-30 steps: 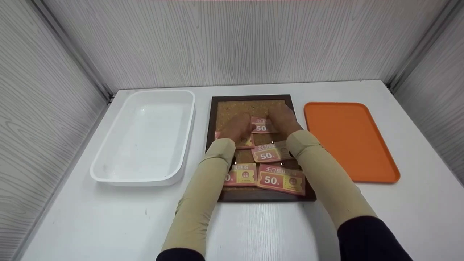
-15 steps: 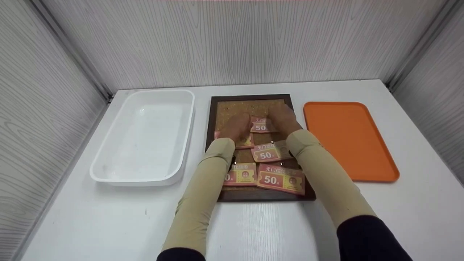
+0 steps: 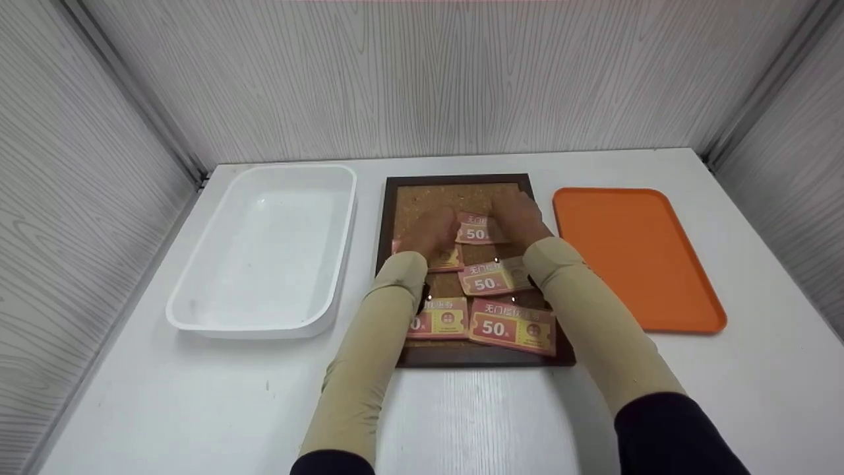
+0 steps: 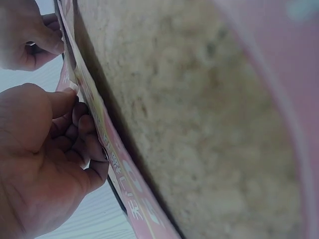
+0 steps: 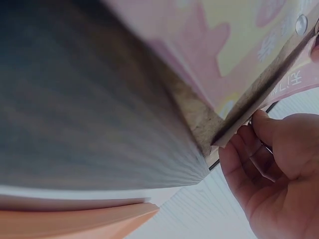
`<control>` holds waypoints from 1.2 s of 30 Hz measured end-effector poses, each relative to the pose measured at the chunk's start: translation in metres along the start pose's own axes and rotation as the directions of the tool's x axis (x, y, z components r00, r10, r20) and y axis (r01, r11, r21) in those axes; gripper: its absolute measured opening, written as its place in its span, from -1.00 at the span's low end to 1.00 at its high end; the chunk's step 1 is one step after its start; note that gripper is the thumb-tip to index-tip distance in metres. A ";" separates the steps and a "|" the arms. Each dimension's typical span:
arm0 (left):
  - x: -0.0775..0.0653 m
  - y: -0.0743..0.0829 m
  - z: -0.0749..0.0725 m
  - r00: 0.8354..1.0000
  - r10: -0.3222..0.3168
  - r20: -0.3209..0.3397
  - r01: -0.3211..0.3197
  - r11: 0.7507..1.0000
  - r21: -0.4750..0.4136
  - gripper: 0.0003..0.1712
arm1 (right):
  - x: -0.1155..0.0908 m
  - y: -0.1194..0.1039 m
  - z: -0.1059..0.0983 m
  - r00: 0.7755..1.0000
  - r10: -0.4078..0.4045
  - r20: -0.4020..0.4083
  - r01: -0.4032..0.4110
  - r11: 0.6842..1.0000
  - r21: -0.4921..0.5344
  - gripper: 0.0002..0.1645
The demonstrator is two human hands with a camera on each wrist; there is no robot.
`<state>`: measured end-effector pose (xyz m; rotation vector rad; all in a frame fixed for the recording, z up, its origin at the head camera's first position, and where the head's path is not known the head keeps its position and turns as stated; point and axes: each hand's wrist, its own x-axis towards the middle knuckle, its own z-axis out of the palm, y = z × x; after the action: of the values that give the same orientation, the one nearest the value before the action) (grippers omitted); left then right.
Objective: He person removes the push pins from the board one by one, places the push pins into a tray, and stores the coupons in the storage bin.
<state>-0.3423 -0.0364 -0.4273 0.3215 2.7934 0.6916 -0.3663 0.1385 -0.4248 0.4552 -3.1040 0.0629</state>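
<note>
A dark-framed corkboard (image 3: 484, 357) lies flat in the middle of the table, with several red-and-yellow "50" coupons on it. Both hands are near its far end, either side of the uppermost coupon (image 3: 475, 231). My left hand (image 3: 430, 229) pinches at that coupon's edge; in the left wrist view a small white bit (image 4: 74, 85) shows by the thumb (image 4: 62, 101). Across from it, my right hand (image 3: 517, 216) has thumb and curled fingers on the coupon's corner, seen in the right wrist view beside the coupon edge (image 5: 234, 130). In the head view, the hands hide their fingertips.
A white plastic tub (image 3: 247, 326) stands left of the board. To the right lies a flat orange tray (image 3: 636, 257). Clear round pins (image 5: 301, 24) hold coupons down, such as the nearest right coupon (image 3: 513, 328). Pale wood-grain panels (image 3: 435, 79) enclose the table at the back and sides.
</note>
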 end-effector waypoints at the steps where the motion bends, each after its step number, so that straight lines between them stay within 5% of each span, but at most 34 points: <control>1: 0.000 0.000 0.000 1.000 -0.006 -0.001 0.006 1.000 -0.014 -0.91 | 0.000 0.001 0.000 1.000 -0.004 0.000 0.004 1.000 -0.001 -0.68; 15: 0.003 -0.002 -0.004 0.999 -0.045 -0.005 0.043 0.989 -0.142 -0.81 | -0.004 0.001 -0.006 1.000 -0.027 -0.008 0.027 0.999 -0.037 -0.72; 23: 0.008 -0.003 -0.008 0.998 -0.011 -0.067 0.003 0.994 -0.110 -0.52 | -0.002 -0.001 -0.014 1.000 -0.017 0.009 0.018 0.997 -0.076 -0.71; 36: 0.007 0.002 -0.021 0.994 0.001 -0.114 -0.014 0.994 -0.106 -0.47 | -0.003 0.000 -0.019 0.999 -0.021 -0.037 0.019 0.997 -0.077 -0.70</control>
<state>-0.3543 -0.0416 -0.4093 0.2806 2.8487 0.8834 -0.3633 0.1398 -0.4058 0.4769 -3.0511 -0.0468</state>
